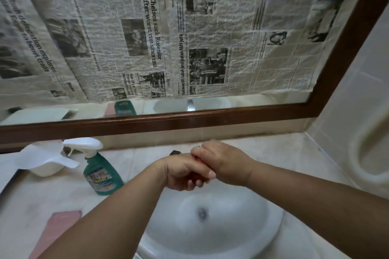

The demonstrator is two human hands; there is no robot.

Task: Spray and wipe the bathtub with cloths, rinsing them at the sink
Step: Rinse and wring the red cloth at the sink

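Both hands meet over the white sink basin (pixel 242 235). My left hand (pixel 181 174) and my right hand (pixel 225 162) are curled tightly around a small red cloth (pixel 200 165), of which only a sliver shows between the fingers. Behind the hands the tap (pixel 175 152) is almost fully hidden. A green spray bottle (pixel 102 176) with a white trigger head stands upright on the counter to the left of the basin. At the lower left of the counter lies a flat pink cloth (pixel 56 229), partly covered by my left forearm.
A white plastic dipper (pixel 42 161) sits at the back left of the marble counter (pixel 31 202). The brown-framed mirror (pixel 168 122) above is covered with newspaper. A tiled wall (pixel 357 94) closes the right side.
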